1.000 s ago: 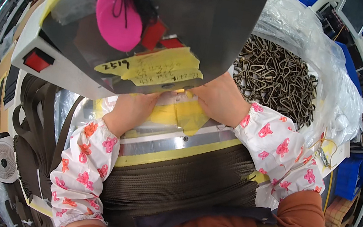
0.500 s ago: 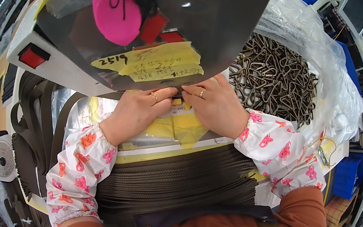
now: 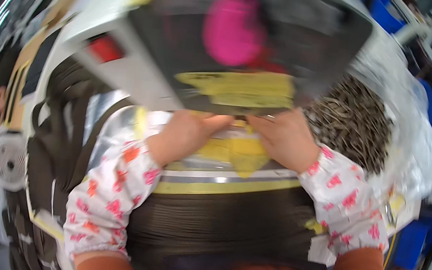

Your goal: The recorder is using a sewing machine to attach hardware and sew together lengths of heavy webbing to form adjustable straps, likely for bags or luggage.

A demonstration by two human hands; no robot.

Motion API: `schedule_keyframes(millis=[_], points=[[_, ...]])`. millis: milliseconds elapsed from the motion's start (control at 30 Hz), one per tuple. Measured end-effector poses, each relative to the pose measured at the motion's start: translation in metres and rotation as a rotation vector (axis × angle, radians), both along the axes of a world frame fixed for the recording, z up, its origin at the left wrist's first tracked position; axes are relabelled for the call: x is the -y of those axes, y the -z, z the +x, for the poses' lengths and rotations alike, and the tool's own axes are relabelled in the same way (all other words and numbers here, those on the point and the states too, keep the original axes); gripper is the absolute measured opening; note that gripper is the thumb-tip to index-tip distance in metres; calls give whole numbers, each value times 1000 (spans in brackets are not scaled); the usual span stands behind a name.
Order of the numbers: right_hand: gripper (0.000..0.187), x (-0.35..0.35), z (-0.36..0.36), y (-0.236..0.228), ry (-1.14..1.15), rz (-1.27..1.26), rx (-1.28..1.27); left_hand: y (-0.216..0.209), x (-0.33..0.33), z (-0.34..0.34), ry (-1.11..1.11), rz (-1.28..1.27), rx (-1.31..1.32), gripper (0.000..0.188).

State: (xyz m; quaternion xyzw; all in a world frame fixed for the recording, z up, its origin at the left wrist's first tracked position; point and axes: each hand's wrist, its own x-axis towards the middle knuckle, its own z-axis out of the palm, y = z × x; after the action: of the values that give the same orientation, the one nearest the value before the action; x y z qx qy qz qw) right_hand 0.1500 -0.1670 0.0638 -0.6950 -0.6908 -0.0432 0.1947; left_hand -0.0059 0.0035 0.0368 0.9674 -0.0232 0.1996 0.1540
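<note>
Both of my hands are at the lower front edge of a grey and white machine [image 3: 159, 64], with the fingertips partly under its dark cover. My left hand [image 3: 187, 135] has its fingers pressed together and pointing right. Close by on the right, my right hand [image 3: 288, 138] is bent down with its fingers together. What they pinch is hidden by the cover and blurred. A dark webbing strap [image 3: 97, 130] curves up from the left toward the machine near my left hand. Yellow tape [image 3: 236, 152] covers the surface just below the fingers.
A thick row of dark straps [image 3: 219, 220] lies between my forearms and body. Many metal hooks or buckles [image 3: 356, 123] sit in clear plastic [image 3: 414, 149] on the right. Strap loops [image 3: 61, 133] hang at left, near a white fan [image 3: 7, 158]. A pink oval piece [image 3: 234, 29] hangs on the machine.
The whole view has shifted, so machine and hands appear farther right and slightly lower, with blur. Both hands stay at the machine's front edge, fingers still together.
</note>
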Motion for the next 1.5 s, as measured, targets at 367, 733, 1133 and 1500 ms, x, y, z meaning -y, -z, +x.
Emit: schedule_keyframes(millis=[367,733,1133,1500], points=[[34,10,6,-3,9,-93,-111,-15,3,10,-1,-45,-192,28],[36,7,13,1,-41,-16,-10,-6,2,17,-28,-27,-41,21],[29,7,3,2,-124,40,50,-23,-1,-43,-215,139,91,23],[20,-1,-1,12,-252,64,148,-50,-80,-82,-343,-62,-272,19]])
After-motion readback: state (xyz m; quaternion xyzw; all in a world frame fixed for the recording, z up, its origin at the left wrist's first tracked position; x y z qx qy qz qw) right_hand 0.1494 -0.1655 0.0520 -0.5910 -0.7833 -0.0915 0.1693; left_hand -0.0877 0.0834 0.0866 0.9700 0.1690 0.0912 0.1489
